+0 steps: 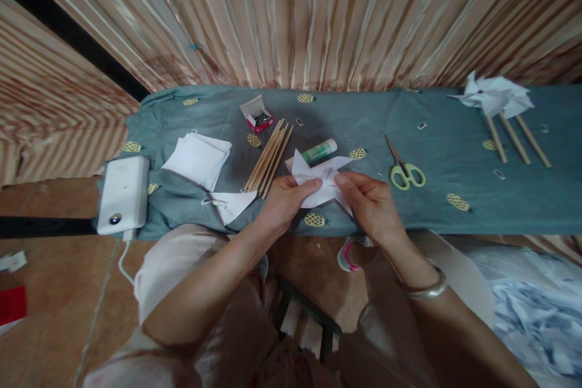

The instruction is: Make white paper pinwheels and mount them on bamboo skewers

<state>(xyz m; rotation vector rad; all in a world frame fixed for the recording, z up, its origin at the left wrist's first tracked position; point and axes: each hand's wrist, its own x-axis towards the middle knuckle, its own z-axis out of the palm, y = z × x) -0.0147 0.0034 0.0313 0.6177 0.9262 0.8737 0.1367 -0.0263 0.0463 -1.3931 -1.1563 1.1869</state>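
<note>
The person's left hand (282, 200) pinched a white paper pinwheel (325, 194) near its middle, the thumb laid flat on top and the fingers largely hidden underneath. The right hand (375, 203) gripped the same paper on the 3 o'clock side of its centre, thumb and forefinger drawn tight together; whether the other fingers touched it could not be told. A silvery bangle (430, 288) circled the right wrist. The pinwheel was above the near edge of a blue-green cloth (454, 133) printed with yellow pineapples, its blades pointing outward between the two hands. Taking it as the hub of a clock, a green-and-white glue stick (321, 151) lay just beyond it at 12 o'clock, and scissors (401, 167) with pale green handles lay near 3 o'clock, blades pointing away. Farther off toward 2 o'clock, several pinwheels on sticks (495, 96) lay clustered together. At 10 o'clock a bundle of slender wooden sticks (266, 154) rested aslant, with a small red box (261, 121) of dark pins beyond them, its lid raised. Between 9 and 10 o'clock sat a stack of white paper (200, 157), with a triangular paper piece (236, 206) close to it; a white power bank (125, 188) occupied the cloth's end at 9 o'clock, a cable plugged in. A striped curtain (309, 24) hung behind at 12 o'clock.
</note>
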